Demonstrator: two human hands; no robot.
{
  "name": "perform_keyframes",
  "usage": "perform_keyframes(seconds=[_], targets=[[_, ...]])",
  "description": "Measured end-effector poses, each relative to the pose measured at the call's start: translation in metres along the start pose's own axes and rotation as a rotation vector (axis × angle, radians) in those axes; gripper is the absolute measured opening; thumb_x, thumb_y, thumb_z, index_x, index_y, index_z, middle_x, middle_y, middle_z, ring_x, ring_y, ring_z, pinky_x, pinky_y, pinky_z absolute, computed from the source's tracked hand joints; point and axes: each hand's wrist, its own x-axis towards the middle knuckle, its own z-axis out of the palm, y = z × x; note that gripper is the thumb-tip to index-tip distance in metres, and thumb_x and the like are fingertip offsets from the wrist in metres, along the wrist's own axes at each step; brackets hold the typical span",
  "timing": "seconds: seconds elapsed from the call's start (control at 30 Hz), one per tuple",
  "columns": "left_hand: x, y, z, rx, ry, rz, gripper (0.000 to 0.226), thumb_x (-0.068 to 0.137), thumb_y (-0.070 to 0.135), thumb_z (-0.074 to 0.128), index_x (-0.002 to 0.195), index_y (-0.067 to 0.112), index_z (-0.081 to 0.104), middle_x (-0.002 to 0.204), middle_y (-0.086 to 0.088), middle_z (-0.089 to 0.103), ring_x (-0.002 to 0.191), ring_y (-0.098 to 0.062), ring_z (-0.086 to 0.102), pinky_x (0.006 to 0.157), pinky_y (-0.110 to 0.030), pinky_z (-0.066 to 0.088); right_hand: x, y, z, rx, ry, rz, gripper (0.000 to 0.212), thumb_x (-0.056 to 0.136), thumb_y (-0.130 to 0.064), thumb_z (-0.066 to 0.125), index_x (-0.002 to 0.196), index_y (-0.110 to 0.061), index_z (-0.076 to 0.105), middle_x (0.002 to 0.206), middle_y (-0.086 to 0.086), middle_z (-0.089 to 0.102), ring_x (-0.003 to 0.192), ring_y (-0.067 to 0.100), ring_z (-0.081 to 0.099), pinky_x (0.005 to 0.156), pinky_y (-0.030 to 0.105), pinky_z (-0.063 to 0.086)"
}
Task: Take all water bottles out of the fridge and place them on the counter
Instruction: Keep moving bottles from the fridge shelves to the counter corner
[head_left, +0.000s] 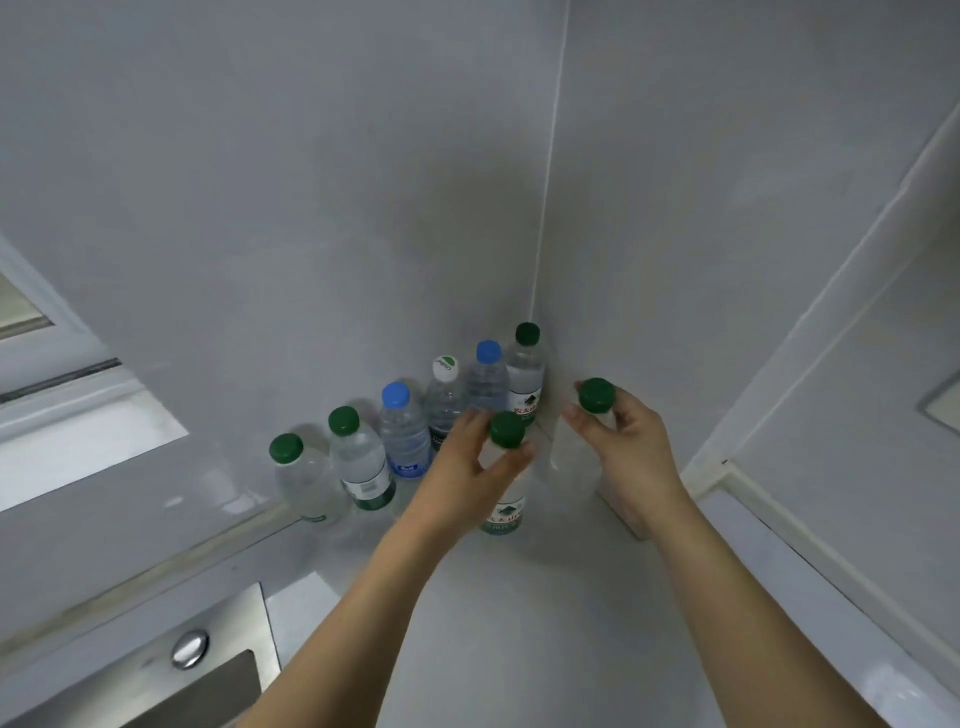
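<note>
- At the lower left edge of the frame sits a steel sink (218, 670), with a round chrome button (190, 648) on its rim.
- On the grey counter (493, 623), a row of water bottles stands against the back wall and runs from left of centre up toward the wall corner: a green-capped bottle (306, 483), a second green-capped bottle (361, 462) just beside it, a blue-capped bottle (404, 431), a white-capped bottle (444, 400), another blue-capped bottle (487, 379), and a green-capped corner bottle (525, 369) closest to the corner.
- The left hand (467, 467) reaches in from the bottom centre; its fingers and thumb curl round the neck of a green-capped held bottle (506, 499), just below the cap. This bottle stands upright in front of the row, its label showing below the hand; whether its base touches the counter cannot be told.
- The right hand (623, 441), right of centre, wraps its fingers round the top of a second clear bottle (579, 452), the green cap poking up above the fingertips. The body of this bottle hangs below the hand, near the corner and just beside the left hand's bottle.
</note>
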Motion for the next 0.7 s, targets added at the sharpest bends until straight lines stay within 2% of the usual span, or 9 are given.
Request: perform_keyframes(seconds=[0.13,0.23,0.33,0.43,0.5,0.57,0.63,0.7], targets=[[0.026,-0.020,0.013,0.036,0.030,-0.005,0.020,0.092,0.043,0.064,0.100,0.055,0.049,0.116,0.027,0.042,0.104,0.020,0.044,0.086,-0.009,0.034,0.025,0.018,0.004,0.050,0.012,-0.027,0.020,0.082,-0.017,0.076,0.090,-0.036,0.072,0.094,-0.021,0.072,0.092,-0.006,0.064,0.078,0.011,0.049],[0.045,-0.030,0.020,0.000,0.090,-0.037,0.020,0.092,0.042,0.065,0.098,0.054,0.050,0.115,0.025,0.042,0.103,0.021,0.044,0.083,-0.005,0.034,0.041,0.031,0.008,0.065,0.002,-0.027,0.029,0.084,-0.015,0.074,0.088,-0.044,0.073,0.096,-0.017,0.073,0.096,0.002,0.065,0.087,0.024,0.051],[0.060,-0.035,0.026,0.006,0.109,-0.025,0.018,0.091,0.042,0.066,0.099,0.051,0.052,0.117,0.018,0.046,0.105,0.016,0.046,0.084,-0.008,0.036,0.056,0.041,0.012,0.081,-0.004,-0.024,0.026,0.085,-0.010,0.072,0.089,-0.036,0.072,0.094,-0.015,0.073,0.094,0.005,0.065,0.088,0.031,0.050],[0.073,-0.042,0.035,0.029,0.153,0.022,0.018,0.089,0.039,0.069,0.100,0.045,0.055,0.116,0.016,0.048,0.104,0.012,0.049,0.088,-0.009,0.038,0.069,0.053,0.017,0.095,-0.016,-0.019,0.022,0.084,-0.010,0.072,0.097,-0.028,0.069,0.097,-0.009,0.073,0.101,0.016,0.066,0.091,0.036,0.052],[0.078,-0.045,0.041,0.044,0.198,0.040,0.017,0.089,0.038,0.069,0.102,0.034,0.059,0.113,0.015,0.049,0.102,0.012,0.049,0.085,-0.005,0.037,0.075,0.058,0.019,0.087,-0.020,-0.028,0.022,0.085,-0.010,0.072,0.097,-0.028,0.068,0.097,-0.011,0.072,0.101,0.013,0.066,0.089,0.033,0.053],[0.082,-0.048,0.046,0.040,0.243,0.053,0.018,0.090,0.037,0.069,0.102,0.027,0.060,0.110,0.015,0.049,0.099,0.009,0.050,0.082,-0.001,0.035,0.081,0.060,0.021,0.086,-0.048,-0.039,0.024,0.086,-0.009,0.071,0.095,-0.030,0.068,0.094,-0.017,0.072,0.095,0.003,0.066,0.083,0.023,0.053],[0.085,-0.051,0.050,0.019,0.287,0.055,0.018,0.091,0.036,0.068,0.103,0.024,0.061,0.108,0.018,0.049,0.099,0.006,0.052,0.081,-0.001,0.037,0.086,0.065,0.022,0.085,-0.080,-0.031,0.027,0.087,-0.006,0.069,0.094,-0.031,0.068,0.093,-0.020,0.072,0.092,-0.002,0.066,0.079,0.017,0.052],[0.085,-0.054,0.054,0.032,0.340,0.064,0.019,0.092,0.036,0.067,0.105,0.024,0.061,0.108,0.021,0.049,0.101,0.005,0.052,0.083,-0.003,0.037,0.088,0.072,0.022,0.071,-0.092,-0.024,0.027,0.087,-0.005,0.069,0.095,-0.031,0.068,0.093,-0.019,0.073,0.091,-0.001,0.067,0.079,0.017,0.051]])
